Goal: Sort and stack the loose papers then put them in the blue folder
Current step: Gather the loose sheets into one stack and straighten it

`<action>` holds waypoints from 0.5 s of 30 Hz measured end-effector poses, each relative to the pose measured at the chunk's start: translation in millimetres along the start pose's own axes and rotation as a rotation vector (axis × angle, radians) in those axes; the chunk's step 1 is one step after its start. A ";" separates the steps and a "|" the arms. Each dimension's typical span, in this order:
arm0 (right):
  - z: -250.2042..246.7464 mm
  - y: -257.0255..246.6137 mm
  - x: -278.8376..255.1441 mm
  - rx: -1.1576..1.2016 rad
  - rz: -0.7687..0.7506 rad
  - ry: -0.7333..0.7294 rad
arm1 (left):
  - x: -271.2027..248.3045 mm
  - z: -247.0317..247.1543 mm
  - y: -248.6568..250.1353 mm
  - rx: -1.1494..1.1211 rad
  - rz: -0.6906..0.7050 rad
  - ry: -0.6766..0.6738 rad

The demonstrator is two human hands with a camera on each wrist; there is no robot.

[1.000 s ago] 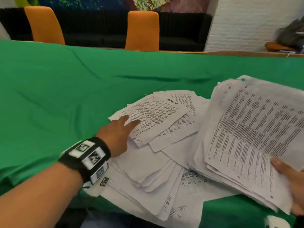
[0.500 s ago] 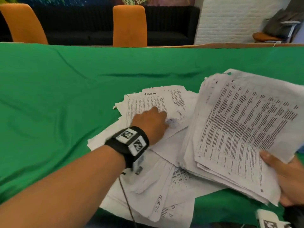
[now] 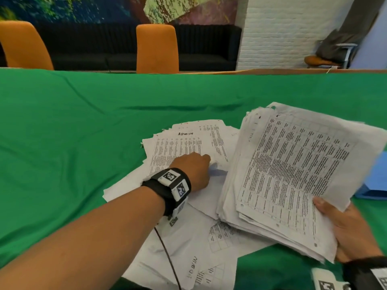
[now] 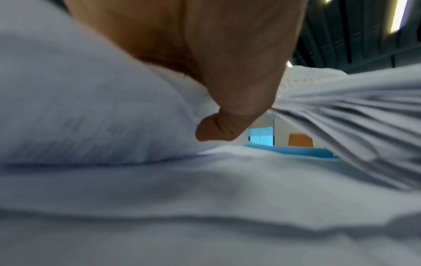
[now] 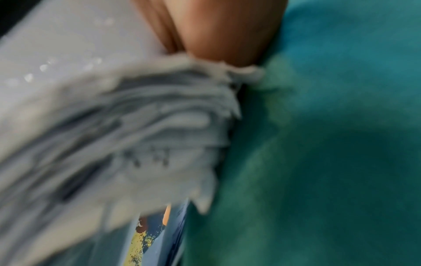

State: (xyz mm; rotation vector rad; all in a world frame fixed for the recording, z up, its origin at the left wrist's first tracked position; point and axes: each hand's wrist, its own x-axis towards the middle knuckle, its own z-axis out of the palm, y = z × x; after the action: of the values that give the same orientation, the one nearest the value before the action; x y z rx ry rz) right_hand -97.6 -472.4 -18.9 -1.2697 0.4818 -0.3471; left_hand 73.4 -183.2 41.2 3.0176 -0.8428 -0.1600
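Observation:
Loose printed papers (image 3: 194, 243) lie scattered on the green cloth in front of me. My left hand (image 3: 202, 166) rests on the far part of the pile, at the right edge of a sheet headed ADMIN (image 3: 180, 147). In the left wrist view the thumb (image 4: 218, 129) pinches a lifted sheet (image 4: 91, 108) against the fingers. My right hand (image 3: 343, 227) grips the near corner of a thick stack of papers (image 3: 293, 181), tilted up above the pile; the stack's fanned edges (image 5: 118, 126) show in the right wrist view. The blue folder (image 3: 377, 181) lies flat at the right, partly behind the stack.
The green tablecloth (image 3: 73, 132) stretches wide to the left and beyond the papers. Two orange chairs (image 3: 157, 49) stand behind the far table edge. A thin black cable (image 3: 167, 256) runs from my left wrist over the papers.
My left hand slid right across the loose pile, turning the ADMIN sheet square with it, and now pinches its right edge. The right hand keeps holding the stack.

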 end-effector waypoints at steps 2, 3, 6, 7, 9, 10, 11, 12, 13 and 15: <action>1.9 -1.6 -1.1 -0.003 0.007 0.010 | -14.9 -7.7 -14.6 -0.019 0.007 0.065; 2.9 -2.6 -2.1 -0.006 0.005 0.017 | -25.3 -11.4 -24.8 -0.018 0.030 0.113; 3.9 -4.1 -3.9 -0.006 0.004 0.014 | -68.8 -20.2 -63.3 -0.005 0.157 0.229; 4.9 -5.3 -4.6 -0.006 0.004 0.007 | -84.9 -21.4 -78.4 0.013 0.195 0.282; 3.0 -3.5 -1.4 -0.021 0.012 0.002 | -116.9 -18.9 -110.7 0.032 0.217 0.420; 0.9 -2.8 -1.0 -0.015 0.009 0.004 | -133.0 -17.2 -126.0 -0.001 0.194 0.483; -1.2 -3.6 -1.6 0.007 0.022 0.014 | -147.8 -15.2 -139.5 -0.075 0.147 0.537; -3.8 -3.3 -3.0 -0.002 0.033 0.040 | -161.1 -13.9 -150.2 -0.178 0.081 0.584; -4.2 -4.8 -2.7 0.003 0.040 0.090 | -172.5 -12.5 -158.6 -0.294 -0.008 0.617; -22.6 1.7 22.5 0.037 0.116 0.063 | -188.1 -9.0 -170.4 -0.494 -0.143 0.696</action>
State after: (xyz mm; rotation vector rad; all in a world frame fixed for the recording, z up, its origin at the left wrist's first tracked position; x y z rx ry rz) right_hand -90.3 -501.8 -29.0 -1.1918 0.5971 -0.2974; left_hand 2.5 59.7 63.0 2.3890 -0.4320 0.5616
